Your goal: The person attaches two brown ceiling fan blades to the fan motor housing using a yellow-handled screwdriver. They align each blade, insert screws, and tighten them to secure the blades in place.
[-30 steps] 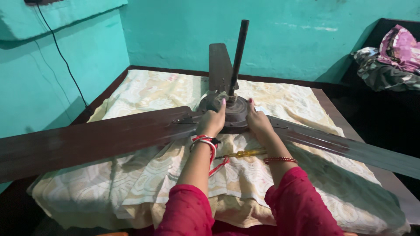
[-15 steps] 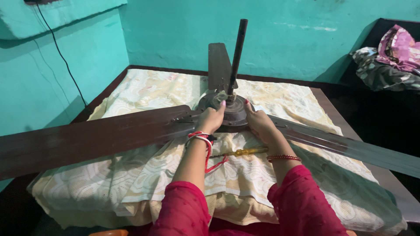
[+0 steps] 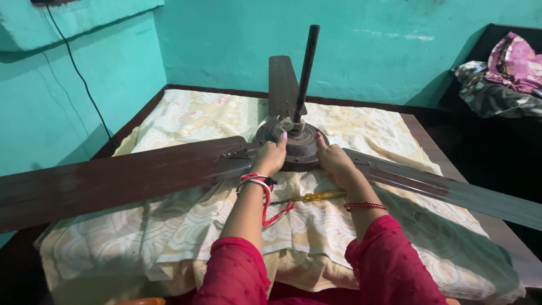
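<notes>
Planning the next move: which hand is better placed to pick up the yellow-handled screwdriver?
Probably the right hand: the screwdriver handle lies just under its wrist. The left hand is farther from the handle.

Three fan blades (image 3: 130, 175) radiate from the motor hub (image 3: 293, 144), fencing the bedsheet (image 3: 186, 118) into wedges; the upright downrod (image 3: 305, 70) blocks overhead passage, and a screwdriver (image 3: 310, 197) lies between the forearms.

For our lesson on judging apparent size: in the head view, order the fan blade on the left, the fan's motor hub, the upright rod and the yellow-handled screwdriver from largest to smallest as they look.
1. Left fan blade, though its nearness to the camera enlarges it.
2. Motor hub.
3. Upright rod.
4. Yellow-handled screwdriver.
The rod and screwdriver look close in size, so their order is unsure.
</notes>
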